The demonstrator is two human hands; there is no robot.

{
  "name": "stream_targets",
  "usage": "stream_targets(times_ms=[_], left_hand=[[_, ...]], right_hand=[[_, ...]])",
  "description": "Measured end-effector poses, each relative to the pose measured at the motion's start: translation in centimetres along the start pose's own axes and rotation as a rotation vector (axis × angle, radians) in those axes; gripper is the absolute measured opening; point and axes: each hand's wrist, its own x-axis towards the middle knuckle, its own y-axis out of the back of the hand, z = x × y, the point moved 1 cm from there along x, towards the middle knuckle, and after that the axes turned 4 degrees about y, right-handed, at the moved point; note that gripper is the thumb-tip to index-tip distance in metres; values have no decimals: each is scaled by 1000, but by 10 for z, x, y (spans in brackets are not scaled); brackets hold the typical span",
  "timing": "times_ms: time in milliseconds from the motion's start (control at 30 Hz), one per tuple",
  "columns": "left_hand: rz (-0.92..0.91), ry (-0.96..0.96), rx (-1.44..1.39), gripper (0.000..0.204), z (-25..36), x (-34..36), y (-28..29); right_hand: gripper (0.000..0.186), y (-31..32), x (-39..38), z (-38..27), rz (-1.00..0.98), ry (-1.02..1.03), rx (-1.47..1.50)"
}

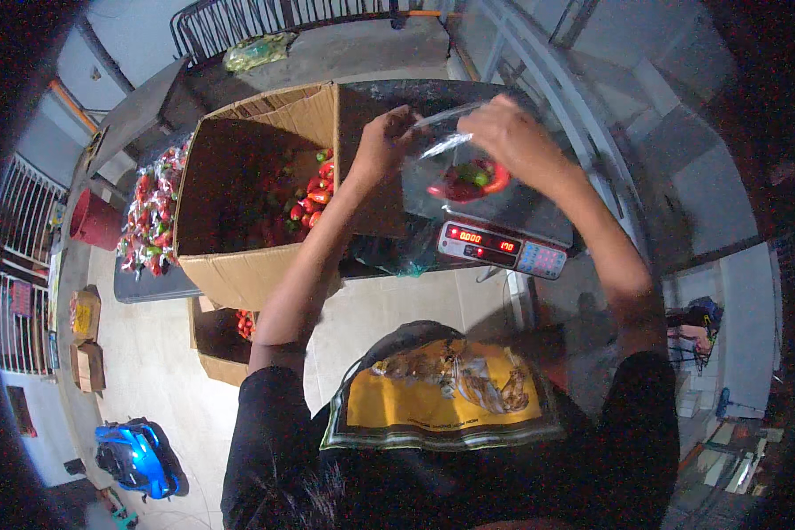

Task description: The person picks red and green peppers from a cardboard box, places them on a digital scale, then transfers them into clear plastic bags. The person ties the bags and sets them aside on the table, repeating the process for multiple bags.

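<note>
A clear plastic bag (446,146) with red and green chili peppers (471,181) in its bottom hangs over the digital scale (503,247). My left hand (387,143) grips the bag's rim on the left, its fingertips partly dark and hard to see. On the other side, my right hand (508,132) pinches the rim with closed fingers. The scale's red display is lit at its near edge; the bag is in front of part of the pan, and I cannot tell if they touch. Left of my left forearm stands an open cardboard box (265,265) with red peppers (314,194) inside.
Several filled bags of peppers (155,212) lie piled at the left end of the dark table (141,287). Below it, another cardboard box (221,364) holds red pieces. A red bin (93,219) stands further left; a blue vehicle-like object (137,459) is on the floor.
</note>
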Motion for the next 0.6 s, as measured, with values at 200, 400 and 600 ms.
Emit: stream_targets(times_ms=[200,400,600], left_hand=[[75,-83,316,20,49,8,-6],[69,-32,120,25,63,4,-18],[-33,-79,-24,26,49,15,-29]], right_hand=[[10,5,-1,-5,-68,-141,111],[16,-1,-7,-22,-133,-226,212],[25,-13,4,-8,-116,-469,797]])
